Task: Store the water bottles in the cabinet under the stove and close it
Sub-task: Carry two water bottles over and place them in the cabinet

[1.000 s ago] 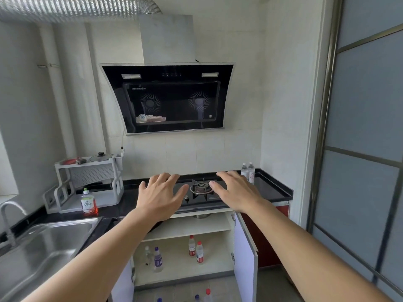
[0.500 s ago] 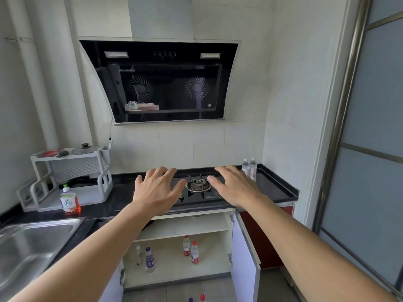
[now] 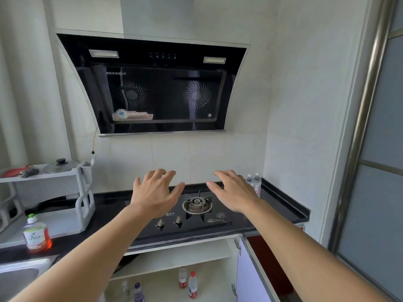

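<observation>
Both hands raised higher | right hand [image 3: 234, 192] spread, empty | water bottles [image 3: 254, 183] just right

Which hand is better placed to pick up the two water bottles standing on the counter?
Right. The right hand hovers open just beside the two water bottles at the counter's back right corner; the left hand is farther away.

Glossy black glass fronts the range hood [image 3: 161, 88]; the counter [image 3: 281, 201] is polished black; clear plastic water bottles [image 3: 255, 184]; brushed-metal sink [image 3: 19, 277].
</observation>
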